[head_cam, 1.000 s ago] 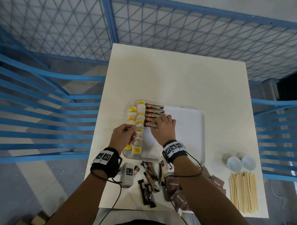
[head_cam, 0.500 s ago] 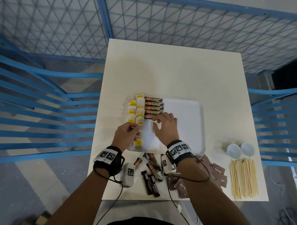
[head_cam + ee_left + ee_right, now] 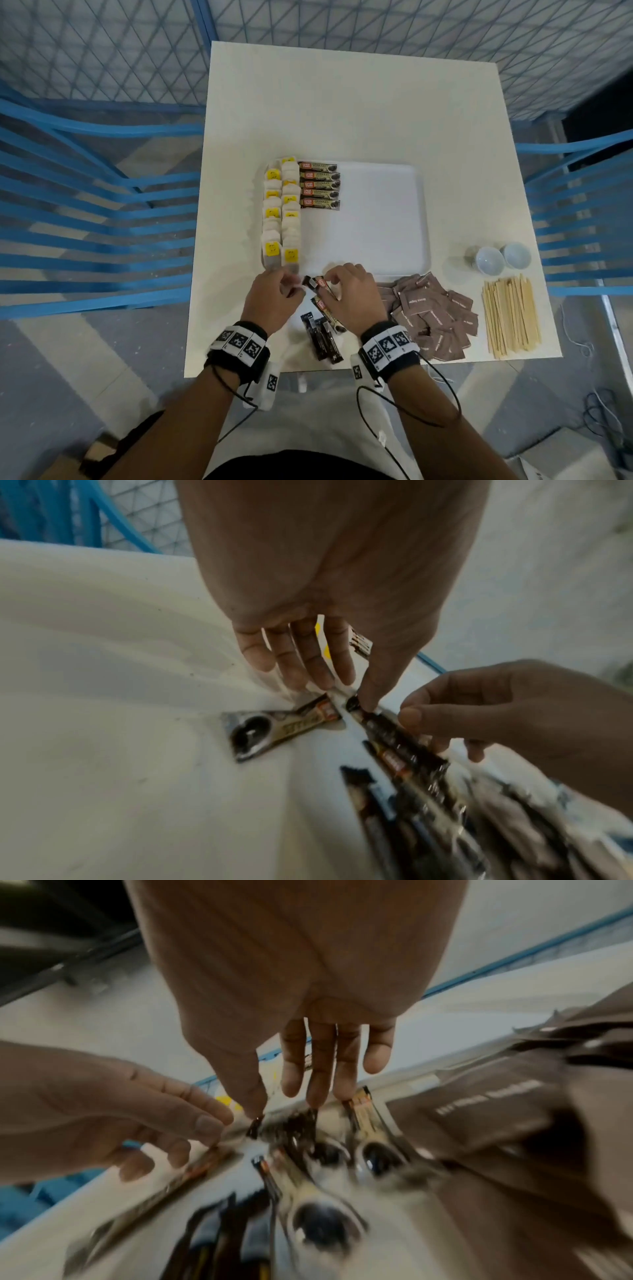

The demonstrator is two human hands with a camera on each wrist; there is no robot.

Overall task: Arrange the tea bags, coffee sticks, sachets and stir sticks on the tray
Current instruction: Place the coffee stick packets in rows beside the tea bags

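The white tray holds two columns of yellow-tagged tea bags on its left, with a row of coffee sticks beside them. Both hands hover over the loose coffee sticks on the table, just in front of the tray's near edge. My right hand pinches one coffee stick between thumb and fingers, as the left wrist view shows. The left hand has nearly straight fingers, and its thumb touches that stick's end. Another stick lies flat under the left hand.
A heap of brown sachets lies right of my right wrist. Wooden stir sticks lie at the table's right front. Two small white cups stand behind them. Blue railings surround the table.
Both hands have pulled back from the stick row on the tray to the loose sticks at the table's front. The right hand has taken hold of one.
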